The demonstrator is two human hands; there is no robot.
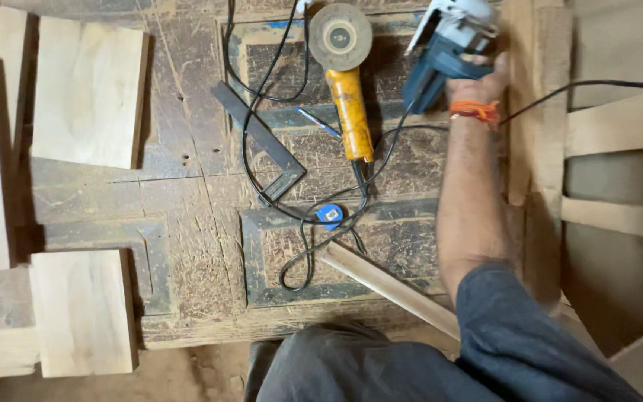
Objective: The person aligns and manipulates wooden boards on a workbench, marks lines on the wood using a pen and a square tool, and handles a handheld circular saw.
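The right hand is stretched out to the far side of the worktop, its fingers closed around the handle of a blue power saw with a pale guard, which sits at the top edge of the view beside an upright wooden frame. An orange band circles the wrist. The left hand is out of sight, so its state cannot be told. Just left of the saw lies a yellow angle grinder, disc end away from the person, set flat so it cannot roll. Black cables loop across the scarred, dusty surface and past a small blue plug. A dark metal square lies diagonally near the grinder, within easy reach. A thin wooden strip runs slantwise close to the person's knee. Pale cut boards are laid on the left, well apart from the tools, which keeps them away from the cables.
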